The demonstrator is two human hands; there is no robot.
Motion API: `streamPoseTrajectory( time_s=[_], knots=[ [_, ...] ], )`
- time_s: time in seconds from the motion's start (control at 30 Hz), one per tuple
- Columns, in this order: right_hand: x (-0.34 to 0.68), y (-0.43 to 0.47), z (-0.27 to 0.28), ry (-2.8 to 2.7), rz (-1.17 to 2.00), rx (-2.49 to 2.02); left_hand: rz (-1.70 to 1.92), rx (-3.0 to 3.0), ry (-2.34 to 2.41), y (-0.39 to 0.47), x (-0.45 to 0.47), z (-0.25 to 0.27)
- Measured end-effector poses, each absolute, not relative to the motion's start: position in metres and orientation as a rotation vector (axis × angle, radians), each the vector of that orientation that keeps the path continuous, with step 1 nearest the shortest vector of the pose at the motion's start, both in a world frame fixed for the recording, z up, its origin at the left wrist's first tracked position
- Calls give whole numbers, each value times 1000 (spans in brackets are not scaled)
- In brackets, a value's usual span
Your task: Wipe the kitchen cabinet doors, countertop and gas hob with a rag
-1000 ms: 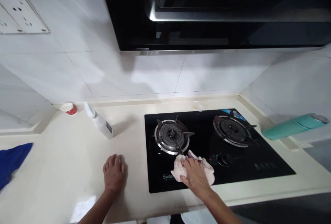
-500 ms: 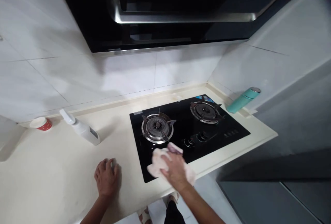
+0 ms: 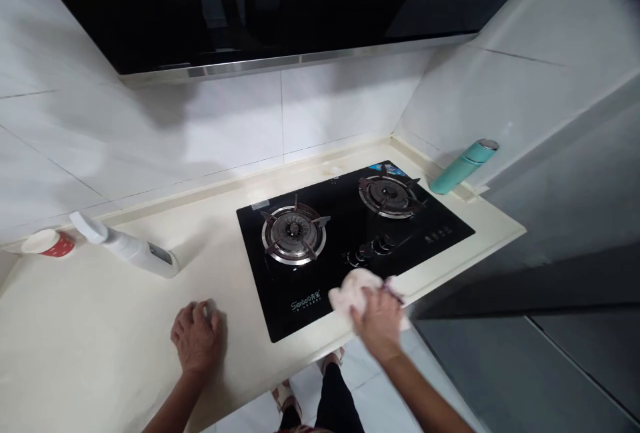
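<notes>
My right hand [image 3: 381,323] is closed on a pale pink-white cloth [image 3: 353,290], which lies bunched over the front edge of the black gas stove [image 3: 330,286]. A darker purplish patch of the cloth shows beside the fingers. Left of the stove, my left hand [image 3: 197,338] rests on the cream countertop [image 3: 110,346] with loosely bent fingers, thumb apart, holding nothing visible. Two round burners with pan supports sit on the stove, the left burner [image 3: 294,234] and the right burner [image 3: 390,196]. Control knobs [image 3: 369,250] stand just beyond the cloth.
A white spray bottle [image 3: 133,250] stands on the counter at left, beside a red and white paper cup [image 3: 50,244]. The teal flask [image 3: 463,168] is at the stove's far right. Overhead hangs a black range hood [image 3: 300,26]. Grey cabinet fronts [image 3: 510,366] lie at right.
My right hand has moved the cloth rightward along the stove's front, uncovering the printed brand lettering. My left hand stays on the counter. The camera view has shifted slightly.
</notes>
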State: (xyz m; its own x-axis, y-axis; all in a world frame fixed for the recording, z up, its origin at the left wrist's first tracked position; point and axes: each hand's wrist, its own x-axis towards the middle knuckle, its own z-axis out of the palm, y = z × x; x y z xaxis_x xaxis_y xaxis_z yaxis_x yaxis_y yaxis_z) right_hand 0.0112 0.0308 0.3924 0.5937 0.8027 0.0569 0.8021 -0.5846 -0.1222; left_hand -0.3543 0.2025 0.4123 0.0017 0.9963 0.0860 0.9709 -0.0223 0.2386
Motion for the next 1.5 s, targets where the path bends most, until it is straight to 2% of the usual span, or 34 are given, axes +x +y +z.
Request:
streamPoseTrajectory(
  time_s=[0.13, 0.27, 0.43, 0.5, 0.57, 0.73, 0.8, 1.0, 1.1, 1.3, 1.5],
  knots=[
    [-120, 37, 384, -1709, 383, -2277, 358, 2138, 2112, 203, -354, 411],
    [-169, 49, 397, -1810, 659, -1808, 374, 2148, 2098, 201, -354, 414],
    [-146, 71, 445, -1136, 1151, -1413, 392, 2175, 2088, 197, -356, 414],
    [-119, 78, 452, -957, 1211, -1326, 395, 2184, 2080, 196, -358, 414],
    [-81, 79, 448, -939, 1062, -1353, 400, 2186, 2075, 196, -359, 412],
    [10, 62, 426, -760, 323, -1704, 422, 2165, 2085, 196, -361, 409],
    [10, 55, 424, -821, 203, -1768, 420, 2160, 2083, 197, -362, 408],
    [-76, 82, 412, -1379, 188, -2203, 408, 2164, 2075, 196, -363, 406],
    [-62, 105, 405, -1462, 72, -2288, 407, 2173, 2077, 196, -363, 406],
    [2, 113, 404, -1470, -22, -2307, 411, 2195, 2082, 196, -364, 401],
    [-108, 79, 392, -1797, 65, -1945, 423, 2189, 2105, 195, -363, 394]
  ],
)
